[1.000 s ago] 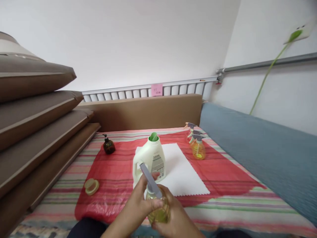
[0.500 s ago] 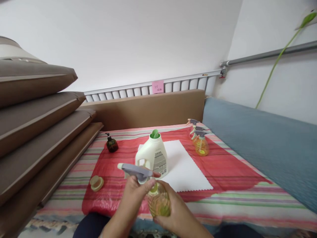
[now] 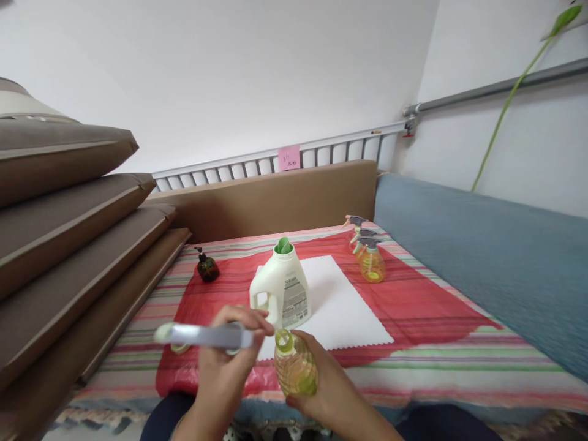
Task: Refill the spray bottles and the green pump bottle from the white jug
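Between the fingers of my left hand point(image 3: 229, 361) is a grey spray trigger head point(image 3: 206, 335), lifted off and left of its bottle, its nozzle pointing left. My right hand point(image 3: 321, 380) is wrapped round the yellow clear spray bottle point(image 3: 296, 370), whose neck is uncovered. A little pale liquid seems to lie low in it, though I cannot tell how much. Just beyond both hands stands a white detergent jug point(image 3: 280, 285) with an uncapped green spout, upright on a white scalloped sheet point(image 3: 349, 318).
Several spray bottles point(image 3: 372, 266) stand at the back right. A dark pump bottle point(image 3: 208, 267) is at the left on the red plastic sheet point(image 3: 234, 282). A pale cap point(image 3: 180, 348) lies partly behind the trigger head. Stacked brown cushions point(image 3: 92, 245) rise at the left; a blue padded side point(image 3: 482, 263) borders the right.
My left hand has drawn the trigger head off the bottle and away to the left. The bottle stays in my right hand, its neck now exposed.
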Tool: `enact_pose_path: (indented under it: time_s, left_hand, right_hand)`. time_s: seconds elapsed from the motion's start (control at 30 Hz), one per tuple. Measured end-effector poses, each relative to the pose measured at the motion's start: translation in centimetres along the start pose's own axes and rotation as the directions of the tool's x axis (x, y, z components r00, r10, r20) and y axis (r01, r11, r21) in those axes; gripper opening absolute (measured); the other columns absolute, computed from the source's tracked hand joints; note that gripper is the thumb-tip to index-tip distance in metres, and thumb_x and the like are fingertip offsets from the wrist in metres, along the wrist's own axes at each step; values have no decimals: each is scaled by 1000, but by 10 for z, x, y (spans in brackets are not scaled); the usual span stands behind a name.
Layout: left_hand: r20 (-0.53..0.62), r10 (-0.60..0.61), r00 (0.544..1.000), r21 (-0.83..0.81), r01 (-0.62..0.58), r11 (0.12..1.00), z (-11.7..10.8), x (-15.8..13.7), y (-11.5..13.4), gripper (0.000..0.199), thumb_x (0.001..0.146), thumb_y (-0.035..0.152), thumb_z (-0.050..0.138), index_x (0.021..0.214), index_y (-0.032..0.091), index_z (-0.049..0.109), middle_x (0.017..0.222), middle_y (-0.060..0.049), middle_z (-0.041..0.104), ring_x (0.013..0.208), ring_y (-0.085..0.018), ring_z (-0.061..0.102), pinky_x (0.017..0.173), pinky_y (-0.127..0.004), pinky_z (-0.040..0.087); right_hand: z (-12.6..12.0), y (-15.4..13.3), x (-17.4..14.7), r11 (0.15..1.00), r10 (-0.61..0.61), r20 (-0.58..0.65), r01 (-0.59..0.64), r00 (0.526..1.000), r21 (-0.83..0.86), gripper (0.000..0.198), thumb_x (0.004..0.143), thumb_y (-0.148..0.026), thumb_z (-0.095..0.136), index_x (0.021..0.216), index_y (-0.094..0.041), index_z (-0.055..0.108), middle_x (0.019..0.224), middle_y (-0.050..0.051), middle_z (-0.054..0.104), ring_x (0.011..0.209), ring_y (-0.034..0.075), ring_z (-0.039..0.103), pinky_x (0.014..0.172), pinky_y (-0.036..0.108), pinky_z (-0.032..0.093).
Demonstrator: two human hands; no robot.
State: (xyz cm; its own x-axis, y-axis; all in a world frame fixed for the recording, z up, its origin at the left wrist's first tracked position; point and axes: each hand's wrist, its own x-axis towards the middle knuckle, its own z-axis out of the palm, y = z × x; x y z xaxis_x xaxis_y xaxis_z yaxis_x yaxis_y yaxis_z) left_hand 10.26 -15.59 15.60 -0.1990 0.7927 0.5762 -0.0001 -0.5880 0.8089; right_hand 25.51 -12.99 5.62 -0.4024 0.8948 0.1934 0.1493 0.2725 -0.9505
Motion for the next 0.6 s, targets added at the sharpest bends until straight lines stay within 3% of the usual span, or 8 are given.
enact_pose_path:
  time_s: [0.07, 0.2, 0.33, 0.43, 0.5, 0.6]
  left_hand:
    - [35, -53, 998, 17, 52, 998, -4, 1, 3, 9, 72, 18, 64, 68, 20, 57, 59, 2, 63, 62, -15, 60, 73, -31, 49]
    - [-38, 68, 997, -55, -70, 996, -9, 0, 8, 5, 73, 22, 63, 72, 21, 58, 64, 2, 65, 63, -15, 60, 74, -33, 48]
    - [40, -170, 985, 16, 169, 985, -7, -1, 4, 9, 69, 21, 67, 67, 19, 59, 59, 0, 64, 59, -16, 61, 66, -30, 49]
    - [-116, -30, 993, -123, 15, 992, -18, 10, 6, 8, 72, 25, 64, 70, 20, 58, 60, 2, 62, 59, -15, 60, 70, -33, 49]
    - [-229, 12, 973, -202, -59, 978, -34, 25, 5, 10, 74, 29, 61, 71, 20, 59, 60, 3, 61, 58, -13, 58, 70, -32, 49]
    - [-311, -179, 934, -362, 57, 930, -64, 46, -14, 23, 75, 37, 56, 62, 18, 56, 56, 3, 58, 58, -13, 56, 69, -32, 50]
  right_hand:
    - [0, 0, 0, 1000, 10, -13, -10, 1000, 5, 68, 51, -8, 66, 113, -24, 46, 108, 3, 58, 95, 21, 55, 83, 32, 43]
    - [1, -9, 0, 999, 38, 15, -38, 999, -15, 64, 50, -9, 65, 111, -23, 48, 103, 3, 60, 91, 22, 56, 80, 32, 45]
    - [4, -7, 1, 999, 0, 22, -1, 1000, 37, 62, 52, -10, 62, 111, -23, 49, 105, 4, 61, 94, 24, 57, 81, 33, 45]
    - [6, 16, 0, 999, 26, -26, -26, 999, 26, 68, 52, -12, 63, 116, -22, 45, 110, 6, 59, 100, 25, 55, 84, 35, 45]
    - [4, 37, -3, 999, 38, -48, -37, 998, 11, 74, 51, -13, 62, 121, -22, 40, 119, 8, 55, 108, 26, 51, 91, 36, 42]
    - [-4, 65, -11, 998, 61, -48, -61, 997, 10, 77, 52, -15, 60, 124, -20, 34, 127, 12, 49, 116, 27, 47, 98, 38, 37]
